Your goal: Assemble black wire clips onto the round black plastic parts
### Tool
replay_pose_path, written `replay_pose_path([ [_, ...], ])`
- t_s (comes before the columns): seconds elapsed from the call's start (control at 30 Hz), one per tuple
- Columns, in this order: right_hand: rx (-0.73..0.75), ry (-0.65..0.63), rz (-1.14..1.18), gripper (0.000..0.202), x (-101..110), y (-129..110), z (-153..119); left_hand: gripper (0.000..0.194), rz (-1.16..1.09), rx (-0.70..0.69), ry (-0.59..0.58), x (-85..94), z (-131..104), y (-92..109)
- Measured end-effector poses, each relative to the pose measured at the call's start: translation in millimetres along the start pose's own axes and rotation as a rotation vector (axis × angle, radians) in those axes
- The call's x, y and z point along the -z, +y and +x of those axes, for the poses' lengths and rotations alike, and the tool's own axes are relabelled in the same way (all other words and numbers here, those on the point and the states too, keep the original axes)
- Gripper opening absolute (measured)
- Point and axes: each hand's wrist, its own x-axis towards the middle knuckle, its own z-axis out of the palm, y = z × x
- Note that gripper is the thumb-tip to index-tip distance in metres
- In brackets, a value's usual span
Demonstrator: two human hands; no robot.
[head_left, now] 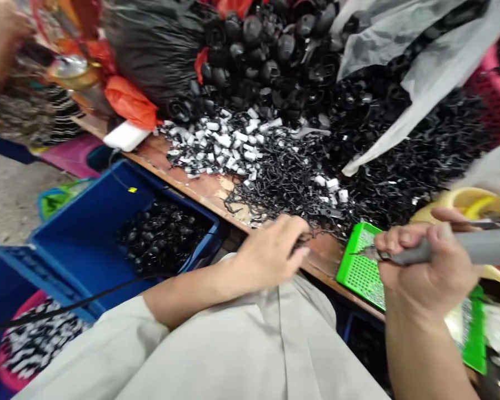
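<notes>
My right hand [429, 266] is wrapped round a grey electric screwdriver [416, 253]. Its thin bit points left, over a green perforated basket [345, 272] holding small silvery screws [373, 283]. At the table's front edge, close to my body, my left hand [270, 253] is curled with thumb and fingers drawn together. Something dark shows between them, but motion blur hides what it is. Just beyond that hand lies a heap of thin black plastic pieces [287, 183], with small white blocks [227, 144] beside and among them.
Rounded black plastic parts [270, 44] pile up at the back, between a black bag [158, 50] and a torn translucent bag [383, 139]. A blue crate [79, 222] of black parts stands below left. A yellow container [441, 203] is at right. Another person's arm [0, 39] shows top left.
</notes>
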Motion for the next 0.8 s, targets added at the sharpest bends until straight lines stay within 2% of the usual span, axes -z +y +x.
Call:
replay_pose_path([
  [0.07, 0.016, 0.007, 0.006, 0.022, -0.6, 4.1, -0.7, 0.028, 0.331, 0.193, 0.233, 45.2, -33.7, -14.0],
  [0.13, -0.006, -0.007, 0.021, 0.023, -4.9, 9.7, -4.2, 0.036, 0.570, 0.339, 0.398, 82.1, -66.5, -26.7],
  [0.2, -0.034, -0.030, 0.027, 0.026, -12.0, 15.4, -7.1, 0.045, 0.681, 0.409, 0.552, 103.9, -90.8, -35.6],
  [0.23, -0.042, -0.041, 0.028, 0.029, -16.1, 18.2, -7.7, 0.046, 0.686, 0.416, 0.610, 108.1, -98.1, -38.5],
  [0.3, -0.029, -0.045, 0.025, 0.034, -24.5, 23.1, -6.2, 0.045, 0.606, 0.363, 0.653, 104.3, -101.4, -42.5],
  [0.33, -0.011, -0.040, 0.017, 0.035, -28.3, 25.4, -4.3, 0.042, 0.536, 0.317, 0.636, 97.2, -97.2, -44.4],
  [0.47, 0.046, -0.007, -0.065, 0.042, -35.6, 34.9, 6.8, 0.023, 0.294, 0.126, 0.403, 50.0, -53.0, -55.8],
  [0.6, 0.041, 0.027, -0.226, 0.053, -27.3, 46.1, 16.2, 0.012, 0.309, 0.062, 0.194, 8.6, -4.2, -65.9],
  [0.7, 0.029, 0.045, -0.311, 0.061, -15.7, 53.4, 20.6, 0.010, 0.377, 0.042, 0.119, 2.8, 13.5, -70.6],
  [0.8, 0.047, 0.036, -0.388, 0.064, -4.5, 55.6, 22.6, 0.012, 0.451, 0.076, 0.151, 17.5, 17.0, -77.3],
])
